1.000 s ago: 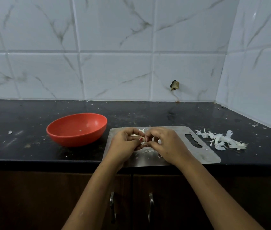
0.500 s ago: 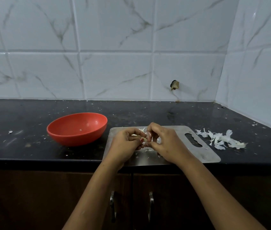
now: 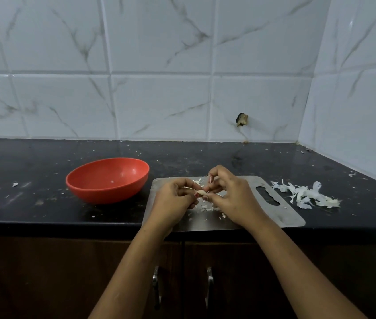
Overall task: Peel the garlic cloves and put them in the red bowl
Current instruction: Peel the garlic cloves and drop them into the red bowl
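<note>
Black kitchen countertop (image 3: 44, 171), white marbled tiles (image 3: 159, 104) behind: I am holding a pale, partly skinned garlic clove (image 3: 200, 192) just above the steel cutting board (image 3: 274, 217), right of the red bowl (image 3: 104, 194). Since half a second ago, my right hand (image 3: 233, 196) is sitting higher and the clove is showing more plainly. My left hand (image 3: 173, 201) is gripping it, fingers curled; my right hand is pinching its end.

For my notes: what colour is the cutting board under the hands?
The cutting board is silver-grey, head view.
</note>
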A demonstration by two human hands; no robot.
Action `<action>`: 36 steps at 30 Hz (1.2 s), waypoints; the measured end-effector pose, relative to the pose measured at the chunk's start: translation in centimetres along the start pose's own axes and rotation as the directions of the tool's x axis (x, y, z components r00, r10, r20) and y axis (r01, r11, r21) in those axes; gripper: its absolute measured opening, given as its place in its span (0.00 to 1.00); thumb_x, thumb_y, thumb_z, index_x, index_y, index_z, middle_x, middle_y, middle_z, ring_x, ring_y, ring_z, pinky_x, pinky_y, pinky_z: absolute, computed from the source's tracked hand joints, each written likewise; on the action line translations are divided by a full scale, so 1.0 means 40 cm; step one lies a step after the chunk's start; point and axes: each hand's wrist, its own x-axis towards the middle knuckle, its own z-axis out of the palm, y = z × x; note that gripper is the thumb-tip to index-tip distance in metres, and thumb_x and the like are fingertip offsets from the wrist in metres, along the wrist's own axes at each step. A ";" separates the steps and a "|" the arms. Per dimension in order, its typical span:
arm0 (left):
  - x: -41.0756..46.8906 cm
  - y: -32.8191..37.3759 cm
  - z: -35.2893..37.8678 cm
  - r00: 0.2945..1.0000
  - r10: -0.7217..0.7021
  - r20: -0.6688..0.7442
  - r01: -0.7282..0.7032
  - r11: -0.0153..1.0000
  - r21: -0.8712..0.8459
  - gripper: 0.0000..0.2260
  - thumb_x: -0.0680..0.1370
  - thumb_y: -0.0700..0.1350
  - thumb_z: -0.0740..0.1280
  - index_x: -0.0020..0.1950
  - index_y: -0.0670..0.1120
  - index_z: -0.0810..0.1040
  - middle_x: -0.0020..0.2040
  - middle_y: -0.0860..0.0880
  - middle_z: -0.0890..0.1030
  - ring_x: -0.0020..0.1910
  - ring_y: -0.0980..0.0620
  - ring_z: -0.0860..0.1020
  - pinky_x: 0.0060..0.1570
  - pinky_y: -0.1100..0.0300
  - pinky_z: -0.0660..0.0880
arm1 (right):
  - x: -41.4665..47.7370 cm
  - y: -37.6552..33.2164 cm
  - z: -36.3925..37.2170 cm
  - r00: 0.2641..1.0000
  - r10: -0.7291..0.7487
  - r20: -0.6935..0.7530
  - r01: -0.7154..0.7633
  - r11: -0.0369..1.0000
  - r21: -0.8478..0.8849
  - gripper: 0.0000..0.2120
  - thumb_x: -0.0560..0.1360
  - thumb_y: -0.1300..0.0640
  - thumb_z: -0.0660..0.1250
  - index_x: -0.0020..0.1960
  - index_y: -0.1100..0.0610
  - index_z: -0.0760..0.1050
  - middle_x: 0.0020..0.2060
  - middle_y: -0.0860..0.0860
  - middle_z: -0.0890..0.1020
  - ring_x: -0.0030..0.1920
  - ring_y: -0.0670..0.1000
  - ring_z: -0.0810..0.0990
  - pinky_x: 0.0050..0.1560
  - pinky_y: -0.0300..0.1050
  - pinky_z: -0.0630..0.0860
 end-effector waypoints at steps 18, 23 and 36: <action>-0.013 0.011 0.002 0.998 0.035 -0.048 -0.033 0.998 0.056 0.06 0.74 0.30 0.66 0.48 0.37 0.81 0.38 0.41 0.82 0.34 0.54 0.77 0.36 0.67 0.75 | 0.009 0.008 0.005 0.991 0.126 0.050 -0.130 0.989 0.077 0.12 0.71 0.59 0.75 0.44 0.48 0.73 0.34 0.47 0.82 0.35 0.40 0.79 0.36 0.33 0.76; -0.011 0.011 0.000 0.999 0.028 -0.028 -0.028 0.999 0.022 0.06 0.75 0.31 0.66 0.49 0.37 0.80 0.38 0.39 0.81 0.35 0.52 0.77 0.36 0.67 0.75 | 0.008 0.006 0.002 0.996 0.082 0.034 -0.085 0.994 0.073 0.07 0.71 0.61 0.75 0.43 0.51 0.79 0.37 0.45 0.82 0.39 0.38 0.79 0.40 0.29 0.74; -0.013 0.009 -0.005 1.000 0.004 -0.011 -0.004 1.000 0.022 0.07 0.76 0.33 0.67 0.51 0.41 0.80 0.41 0.42 0.84 0.39 0.53 0.80 0.40 0.65 0.77 | 0.000 0.002 0.005 0.998 0.042 0.055 -0.040 0.998 -0.048 0.09 0.73 0.61 0.72 0.41 0.49 0.77 0.37 0.42 0.79 0.42 0.42 0.79 0.42 0.32 0.71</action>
